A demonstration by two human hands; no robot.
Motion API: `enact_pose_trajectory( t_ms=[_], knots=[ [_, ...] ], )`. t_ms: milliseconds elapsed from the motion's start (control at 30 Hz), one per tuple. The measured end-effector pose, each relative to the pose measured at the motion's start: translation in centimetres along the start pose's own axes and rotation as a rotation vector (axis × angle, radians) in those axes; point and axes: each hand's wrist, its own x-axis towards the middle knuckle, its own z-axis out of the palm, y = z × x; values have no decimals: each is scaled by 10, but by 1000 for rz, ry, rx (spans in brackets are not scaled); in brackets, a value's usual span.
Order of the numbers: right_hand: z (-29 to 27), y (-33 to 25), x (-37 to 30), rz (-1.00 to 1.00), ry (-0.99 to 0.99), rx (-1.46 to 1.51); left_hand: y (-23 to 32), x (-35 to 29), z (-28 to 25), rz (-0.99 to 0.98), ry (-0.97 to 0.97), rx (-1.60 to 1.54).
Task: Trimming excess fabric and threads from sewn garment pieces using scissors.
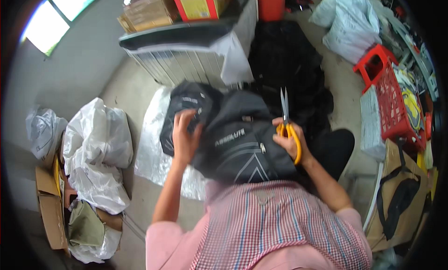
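A dark grey backpack (233,151) with pale printed lettering, zip pulls and chevron lines lies across my lap. Beyond it on the left is a second dark bag (189,97), also with light lettering. My left hand (185,135) is over this bag's near side, thumb and fingers apart, holding nothing; whether it touches the cloth I cannot tell. In my right hand (294,141) is a pair of scissors (285,109) with orange-yellow handles, at the first backpack's right edge. The blades point away from me and look closed or nearly so.
Clear plastic sheeting (151,153) lies under the bags' left side. Black cloth (289,64) is heaped ahead. A wire-sided stand (182,39) bears cartons (151,13). White plastic sacks (98,134) stand left; a red basket (389,102) and red stool (375,60) are right.
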Motion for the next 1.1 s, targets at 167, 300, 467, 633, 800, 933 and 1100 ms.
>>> enact_pose_trajectory(
  t_ms=[167,300,467,633,800,933,1100],
  knots=[
    [5,-30,-6,152,-90,19,45,90,48,511,-408,20],
    [3,-38,-9,146,-89,5,43,126,112,767,-583,15],
    [-8,-49,-11,149,-133,-5,60,145,135,336,-1487,74],
    [-21,-39,-11,197,-65,-20,35,137,122,285,-1302,-505],
    [-33,-27,-8,192,-115,-198,52,126,95,166,-1197,-506],
    [-39,-36,-5,-58,-213,-556,52,125,89,119,-1140,-628],
    [-39,-53,-4,31,-315,-598,59,121,82,38,-1116,-632]
  ],
)
